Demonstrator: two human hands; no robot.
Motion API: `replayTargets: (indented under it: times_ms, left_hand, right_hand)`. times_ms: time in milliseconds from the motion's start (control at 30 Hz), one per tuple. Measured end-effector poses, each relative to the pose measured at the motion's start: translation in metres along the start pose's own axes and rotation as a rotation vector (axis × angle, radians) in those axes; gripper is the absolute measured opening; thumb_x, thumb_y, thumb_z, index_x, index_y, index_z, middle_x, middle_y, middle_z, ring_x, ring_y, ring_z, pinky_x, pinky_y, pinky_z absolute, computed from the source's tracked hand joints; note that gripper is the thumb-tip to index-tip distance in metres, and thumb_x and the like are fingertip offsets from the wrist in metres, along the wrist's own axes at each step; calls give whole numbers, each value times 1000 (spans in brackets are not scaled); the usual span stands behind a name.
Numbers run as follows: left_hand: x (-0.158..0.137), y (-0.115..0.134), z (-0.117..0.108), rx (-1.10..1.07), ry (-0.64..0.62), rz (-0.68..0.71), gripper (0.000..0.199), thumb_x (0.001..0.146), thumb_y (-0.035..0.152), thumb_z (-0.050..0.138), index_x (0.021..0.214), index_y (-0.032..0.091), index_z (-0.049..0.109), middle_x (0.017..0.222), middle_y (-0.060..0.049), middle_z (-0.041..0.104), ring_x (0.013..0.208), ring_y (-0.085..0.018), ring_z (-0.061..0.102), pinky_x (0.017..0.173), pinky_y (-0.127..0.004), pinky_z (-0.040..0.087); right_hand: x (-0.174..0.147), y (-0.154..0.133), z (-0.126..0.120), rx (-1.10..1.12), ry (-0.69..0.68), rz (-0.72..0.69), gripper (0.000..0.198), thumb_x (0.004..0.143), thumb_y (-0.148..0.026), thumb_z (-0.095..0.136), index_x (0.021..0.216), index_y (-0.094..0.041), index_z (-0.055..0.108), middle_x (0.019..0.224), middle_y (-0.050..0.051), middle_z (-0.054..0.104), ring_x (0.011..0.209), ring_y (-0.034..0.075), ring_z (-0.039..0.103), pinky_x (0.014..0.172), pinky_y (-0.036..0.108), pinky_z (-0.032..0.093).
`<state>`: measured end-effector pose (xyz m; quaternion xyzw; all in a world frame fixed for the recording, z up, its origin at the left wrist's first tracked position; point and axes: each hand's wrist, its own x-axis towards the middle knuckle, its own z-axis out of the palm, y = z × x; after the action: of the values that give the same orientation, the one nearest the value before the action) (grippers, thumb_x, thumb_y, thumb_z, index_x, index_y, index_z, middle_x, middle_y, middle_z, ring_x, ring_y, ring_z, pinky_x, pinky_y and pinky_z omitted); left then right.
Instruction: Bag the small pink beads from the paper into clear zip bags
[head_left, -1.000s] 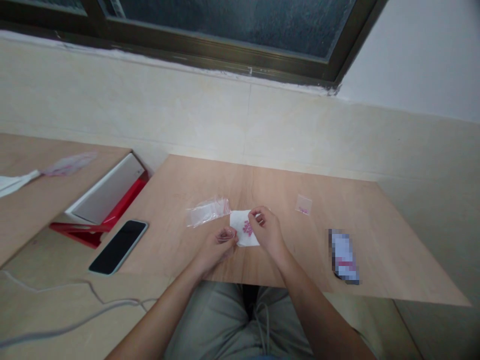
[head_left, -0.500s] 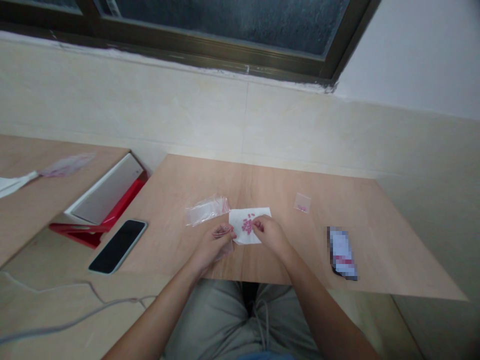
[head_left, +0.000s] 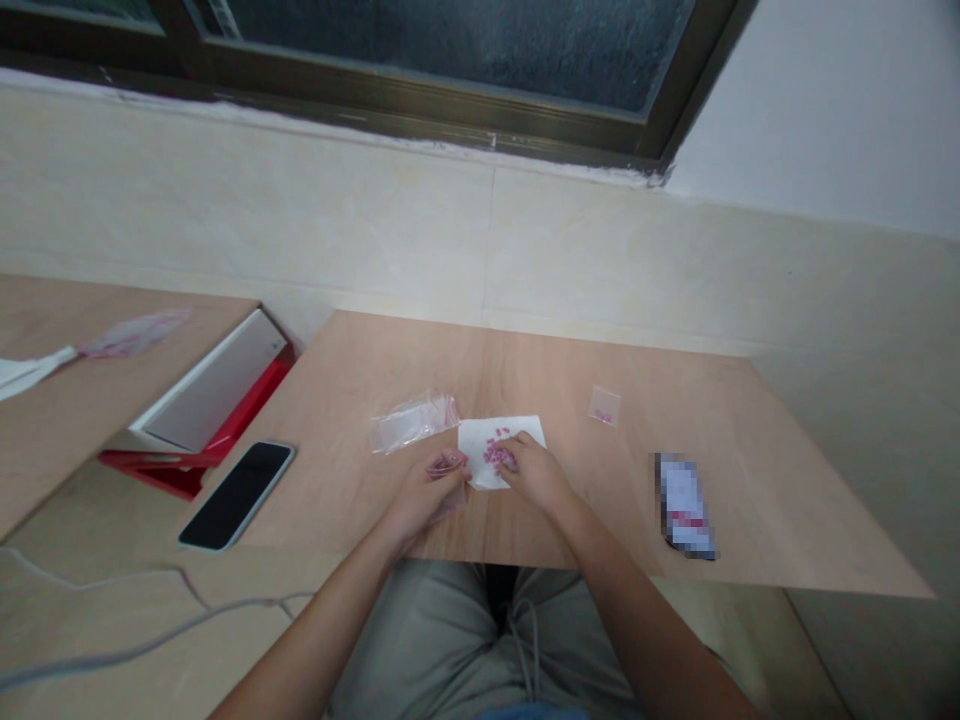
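A square of white paper (head_left: 530,426) lies on the table with several small pink pill-like pieces (head_left: 493,452) heaped on it. My right hand (head_left: 534,470) rests over the paper's right half, its fingertips closed down among the pieces; whether one is between them is hidden. Beside the paper's left edge, my left hand (head_left: 424,492) pinches a small clear zip bag (head_left: 448,462) with a pink rim, and its lower part hangs under the fingers. Further right lies another small clear bag (head_left: 604,405) with a few pink pieces inside.
A stack of flat clear bags (head_left: 415,422) lies just behind my left hand. One phone (head_left: 238,497) is at the table's left edge, and a blurred-out phone-like object (head_left: 686,507) on the right. A red-and-white bin (head_left: 217,430) stands between the two tables. Cables (head_left: 150,640) run at lower left.
My right hand has shifted slightly left and lower over the heap, its fingers now reaching in among the pink pieces. My left hand keeps its hold on the bag.
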<state>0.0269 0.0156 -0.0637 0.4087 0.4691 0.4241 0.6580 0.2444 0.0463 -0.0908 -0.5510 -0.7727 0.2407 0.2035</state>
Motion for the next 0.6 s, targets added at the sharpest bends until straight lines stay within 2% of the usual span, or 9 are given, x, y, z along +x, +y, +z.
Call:
replayTargets:
  times_ms: [200,600]
  left_hand:
    - [6,-8,-7,74,-11,81,30,76,41,79,86,16,67,86,-4,66,81,-17,60,77,-28,45]
    - [7,-12,-9,120,-38,83,30,80,43,76,86,16,66,85,-4,66,79,-17,60,74,-27,45]
  right_hand:
    - [-11,15,-1,11,34,-29,31,90,-19,64,120,-24,67,115,7,62,103,20,62,96,30,47]
    - [-32,33,-11,49,150,42,17,91,-18,59,104,-21,69,104,5,65,89,17,62,80,27,48]
